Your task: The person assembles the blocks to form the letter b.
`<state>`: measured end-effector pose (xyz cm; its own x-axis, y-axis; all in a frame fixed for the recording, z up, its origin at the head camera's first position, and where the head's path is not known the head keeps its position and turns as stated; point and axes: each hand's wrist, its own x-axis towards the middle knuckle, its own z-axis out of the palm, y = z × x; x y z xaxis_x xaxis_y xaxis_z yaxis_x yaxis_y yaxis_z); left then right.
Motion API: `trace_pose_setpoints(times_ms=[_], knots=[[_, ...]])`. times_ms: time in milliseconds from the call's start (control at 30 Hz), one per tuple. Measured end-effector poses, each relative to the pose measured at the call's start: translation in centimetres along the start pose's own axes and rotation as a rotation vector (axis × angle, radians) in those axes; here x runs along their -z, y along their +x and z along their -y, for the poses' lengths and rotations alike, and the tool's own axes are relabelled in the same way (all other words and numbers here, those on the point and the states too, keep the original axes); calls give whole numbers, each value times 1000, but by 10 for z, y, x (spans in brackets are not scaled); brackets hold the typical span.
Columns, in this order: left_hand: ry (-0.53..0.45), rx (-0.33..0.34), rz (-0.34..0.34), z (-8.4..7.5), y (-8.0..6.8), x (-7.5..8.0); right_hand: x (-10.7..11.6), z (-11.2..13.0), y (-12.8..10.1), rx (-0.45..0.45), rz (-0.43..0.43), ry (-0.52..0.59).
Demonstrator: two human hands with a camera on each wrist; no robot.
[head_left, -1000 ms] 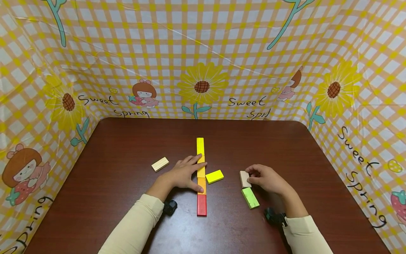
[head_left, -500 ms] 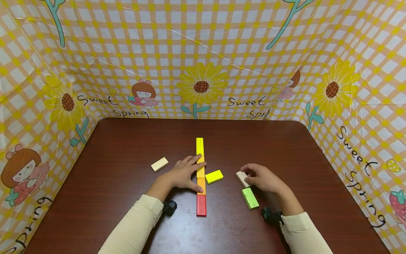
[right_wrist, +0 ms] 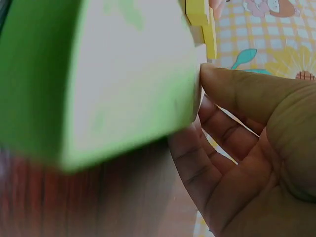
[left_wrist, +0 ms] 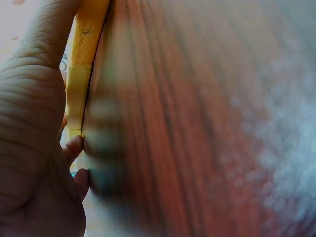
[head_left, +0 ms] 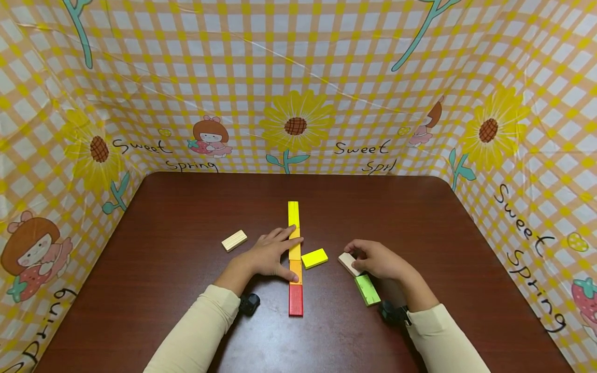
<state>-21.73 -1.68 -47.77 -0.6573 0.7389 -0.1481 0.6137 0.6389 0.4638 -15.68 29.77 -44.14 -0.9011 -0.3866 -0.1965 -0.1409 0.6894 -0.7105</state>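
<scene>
hiding much of the pale block point(head_left: 347, 262), right hand point(head_left: 379, 260) fingers curl round it; left hand point(head_left: 267, 256) fingers lie flat.

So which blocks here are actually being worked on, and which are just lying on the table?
In hand:
- row of blocks, left hand resting flat against it
- pale block, held by right hand

Lying about:
- green block
- loose yellow block
- pale block at left

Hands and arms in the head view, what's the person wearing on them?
Both arms wear long cream sleeves, the left sleeve and the right sleeve. A small black device sits at each wrist: left, right. The left hand and right hand are bare, no gloves.
</scene>
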Motion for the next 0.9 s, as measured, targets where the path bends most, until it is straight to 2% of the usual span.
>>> trace_pose_setpoints(times_ms=[333, 900], knots=[[-24, 13, 4, 0, 0, 0, -6, 5, 5, 39, 13, -4], [-12, 22, 7, 0, 0, -1, -13, 8, 5, 54, 25, -12]])
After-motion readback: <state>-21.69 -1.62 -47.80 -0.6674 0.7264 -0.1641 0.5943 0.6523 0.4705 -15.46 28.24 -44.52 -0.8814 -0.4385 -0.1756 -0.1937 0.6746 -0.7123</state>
